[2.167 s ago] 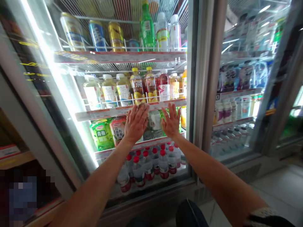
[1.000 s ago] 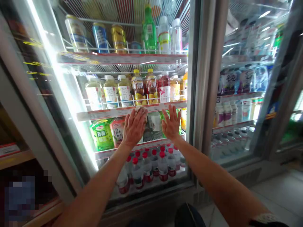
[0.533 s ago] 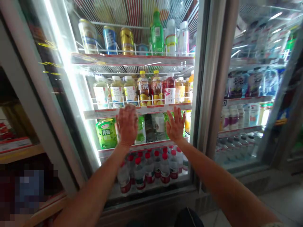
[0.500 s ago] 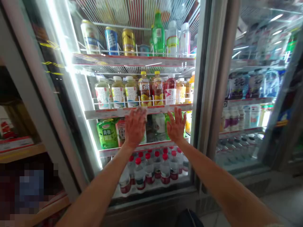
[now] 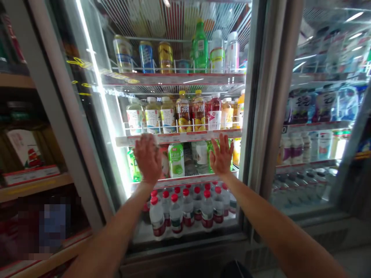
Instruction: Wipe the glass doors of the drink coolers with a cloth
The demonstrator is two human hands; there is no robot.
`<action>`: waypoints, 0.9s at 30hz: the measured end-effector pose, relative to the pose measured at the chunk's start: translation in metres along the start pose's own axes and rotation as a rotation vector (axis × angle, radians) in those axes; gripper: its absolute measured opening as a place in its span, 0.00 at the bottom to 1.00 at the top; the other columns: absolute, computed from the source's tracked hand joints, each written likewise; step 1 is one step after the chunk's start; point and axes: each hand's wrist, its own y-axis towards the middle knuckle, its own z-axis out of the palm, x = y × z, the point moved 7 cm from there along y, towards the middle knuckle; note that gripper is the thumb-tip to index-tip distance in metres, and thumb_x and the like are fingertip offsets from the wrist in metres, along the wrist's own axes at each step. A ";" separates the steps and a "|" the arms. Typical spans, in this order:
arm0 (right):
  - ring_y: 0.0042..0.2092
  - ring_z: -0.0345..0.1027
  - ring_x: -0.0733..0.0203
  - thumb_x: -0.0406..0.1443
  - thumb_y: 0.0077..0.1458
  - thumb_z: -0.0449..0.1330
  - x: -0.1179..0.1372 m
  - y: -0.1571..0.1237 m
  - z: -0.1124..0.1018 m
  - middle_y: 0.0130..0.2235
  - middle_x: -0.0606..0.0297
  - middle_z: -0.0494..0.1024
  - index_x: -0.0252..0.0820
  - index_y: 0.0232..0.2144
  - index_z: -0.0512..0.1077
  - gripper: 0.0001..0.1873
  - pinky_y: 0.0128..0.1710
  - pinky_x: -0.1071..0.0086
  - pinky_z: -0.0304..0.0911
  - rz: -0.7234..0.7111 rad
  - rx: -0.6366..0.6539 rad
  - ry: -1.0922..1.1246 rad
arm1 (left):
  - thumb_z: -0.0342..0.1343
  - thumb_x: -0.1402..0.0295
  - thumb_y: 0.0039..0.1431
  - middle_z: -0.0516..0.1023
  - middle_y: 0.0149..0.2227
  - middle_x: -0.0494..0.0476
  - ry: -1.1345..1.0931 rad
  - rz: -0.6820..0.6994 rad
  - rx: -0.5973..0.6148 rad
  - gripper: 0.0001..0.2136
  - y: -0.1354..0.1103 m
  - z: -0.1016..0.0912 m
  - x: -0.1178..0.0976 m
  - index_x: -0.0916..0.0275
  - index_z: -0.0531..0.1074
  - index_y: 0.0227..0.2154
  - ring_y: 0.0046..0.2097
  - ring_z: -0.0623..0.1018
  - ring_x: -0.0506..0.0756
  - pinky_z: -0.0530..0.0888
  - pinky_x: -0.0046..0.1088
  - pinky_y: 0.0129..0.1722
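Both my hands lie flat against the glass door [image 5: 185, 112] of a lit drinks fridge. My left hand [image 5: 147, 158] is open, fingers together, pressed on the glass in front of the third shelf's green and red bottles [image 5: 176, 160]. My right hand [image 5: 222, 154] is open with fingers spread, flat on the glass near the door's right frame [image 5: 249, 116]. Neither hand holds anything. Behind the glass stand cans [image 5: 146, 57] on the top shelf, tea bottles [image 5: 152, 115] on the second, and red-capped water bottles [image 5: 188, 206] at the bottom.
A second glass-door fridge [image 5: 315, 116] with more drinks stands to the right. Wooden shelves [image 5: 31, 185] with goods are at the left, beside the fridge's grey frame [image 5: 58, 116]. A strip of floor tile [image 5: 350, 262] shows at the bottom right.
My left hand has slid leftward along the glass, uncovering a green bottle. My right hand stays flat near the right frame. The view has shifted slightly to the left.
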 end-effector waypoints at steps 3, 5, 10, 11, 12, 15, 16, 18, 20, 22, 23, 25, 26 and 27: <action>0.67 0.33 0.54 0.37 0.58 0.46 -0.001 0.000 -0.001 0.66 0.58 0.45 0.45 0.60 0.54 0.27 0.62 0.49 0.37 -0.016 -0.010 0.011 | 0.47 0.68 0.60 0.64 0.59 0.57 -0.081 0.342 0.163 0.22 -0.023 0.029 -0.064 0.58 0.59 0.58 0.66 0.49 0.56 0.48 0.39 0.64; 0.67 0.33 0.54 0.37 0.58 0.46 -0.001 0.000 -0.001 0.66 0.59 0.44 0.45 0.60 0.53 0.28 0.62 0.49 0.37 -0.026 -0.007 0.020 | 0.47 0.69 0.59 0.67 0.57 0.57 -0.069 0.415 0.179 0.21 -0.031 0.029 -0.064 0.57 0.61 0.57 0.65 0.51 0.56 0.51 0.38 0.63; 0.67 0.33 0.54 0.36 0.58 0.46 -0.002 -0.001 0.002 0.66 0.60 0.44 0.46 0.60 0.53 0.27 0.63 0.49 0.35 -0.002 0.014 0.028 | 0.46 0.67 0.60 0.60 0.60 0.67 0.048 0.034 -0.081 0.21 -0.011 -0.019 0.040 0.63 0.60 0.57 0.64 0.54 0.59 0.55 0.44 0.61; 0.67 0.33 0.54 0.37 0.58 0.46 -0.002 -0.001 0.002 0.66 0.60 0.43 0.46 0.60 0.53 0.27 0.63 0.49 0.35 0.004 0.014 0.026 | 0.45 0.67 0.61 0.59 0.60 0.69 0.066 -0.043 -0.157 0.22 -0.008 -0.028 0.054 0.66 0.60 0.57 0.64 0.54 0.59 0.54 0.45 0.61; 0.67 0.32 0.54 0.37 0.58 0.46 -0.002 -0.001 0.003 0.66 0.60 0.43 0.46 0.61 0.53 0.27 0.63 0.49 0.34 0.009 0.012 0.023 | 0.45 0.67 0.61 0.57 0.61 0.71 0.075 -0.087 -0.204 0.22 -0.005 -0.032 0.061 0.67 0.59 0.57 0.64 0.53 0.59 0.54 0.46 0.61; 0.67 0.33 0.54 0.37 0.58 0.46 -0.002 -0.002 0.003 0.66 0.61 0.43 0.47 0.61 0.51 0.28 0.63 0.48 0.34 0.008 -0.001 0.014 | 0.45 0.67 0.61 0.57 0.61 0.68 0.042 -0.034 -0.155 0.22 -0.004 -0.016 0.031 0.66 0.58 0.58 0.65 0.51 0.59 0.52 0.45 0.62; 0.67 0.33 0.54 0.37 0.58 0.46 -0.001 -0.002 0.002 0.66 0.60 0.43 0.47 0.61 0.51 0.28 0.63 0.48 0.35 0.003 -0.007 0.015 | 0.45 0.68 0.61 0.58 0.61 0.66 0.019 0.025 -0.107 0.22 -0.006 -0.005 0.009 0.64 0.58 0.58 0.65 0.50 0.58 0.52 0.44 0.62; 0.67 0.33 0.54 0.37 0.58 0.46 -0.001 -0.001 0.001 0.66 0.60 0.43 0.46 0.61 0.51 0.28 0.62 0.49 0.36 -0.013 -0.018 0.018 | 0.46 0.70 0.60 0.62 0.59 0.61 -0.022 0.176 -0.005 0.22 -0.014 0.017 -0.037 0.61 0.59 0.58 0.66 0.48 0.57 0.50 0.43 0.63; 0.67 0.33 0.54 0.37 0.58 0.46 -0.001 -0.001 0.001 0.66 0.59 0.43 0.46 0.61 0.51 0.28 0.62 0.49 0.36 -0.024 -0.020 0.008 | 0.47 0.72 0.59 0.66 0.57 0.58 -0.056 0.326 0.085 0.22 -0.022 0.032 -0.071 0.59 0.60 0.57 0.66 0.48 0.56 0.50 0.40 0.63; 0.67 0.33 0.54 0.37 0.58 0.45 -0.001 -0.001 0.000 0.66 0.59 0.44 0.46 0.61 0.51 0.28 0.62 0.49 0.37 -0.023 -0.010 -0.005 | 0.47 0.73 0.59 0.68 0.56 0.57 -0.067 0.417 0.130 0.22 -0.026 0.035 -0.078 0.58 0.60 0.57 0.66 0.49 0.55 0.50 0.38 0.63; 0.67 0.33 0.54 0.37 0.58 0.45 -0.002 -0.001 0.000 0.66 0.59 0.45 0.47 0.61 0.51 0.28 0.62 0.49 0.37 -0.021 -0.005 -0.006 | 0.47 0.73 0.59 0.67 0.57 0.57 -0.056 0.416 0.127 0.22 -0.025 0.031 -0.069 0.58 0.60 0.57 0.65 0.50 0.55 0.51 0.38 0.63; 0.67 0.33 0.54 0.37 0.58 0.45 -0.001 -0.001 0.000 0.66 0.58 0.45 0.47 0.61 0.52 0.28 0.62 0.49 0.37 -0.018 0.002 0.003 | 0.47 0.71 0.59 0.64 0.59 0.60 -0.015 0.313 0.078 0.22 -0.017 0.014 -0.031 0.59 0.60 0.57 0.65 0.52 0.57 0.53 0.40 0.62; 0.67 0.33 0.54 0.37 0.58 0.45 -0.001 -0.001 0.000 0.66 0.59 0.45 0.46 0.61 0.52 0.27 0.62 0.49 0.37 -0.016 0.000 0.011 | 0.47 0.70 0.59 0.61 0.60 0.63 0.010 0.215 0.039 0.22 -0.012 0.004 -0.004 0.60 0.59 0.58 0.65 0.53 0.59 0.54 0.42 0.61; 0.67 0.33 0.54 0.37 0.58 0.45 0.000 -0.001 -0.001 0.66 0.59 0.45 0.46 0.61 0.52 0.27 0.62 0.49 0.37 -0.014 -0.002 0.020 | 0.47 0.69 0.60 0.58 0.61 0.66 0.032 0.113 -0.016 0.22 -0.007 -0.008 0.021 0.62 0.59 0.57 0.64 0.53 0.61 0.55 0.44 0.60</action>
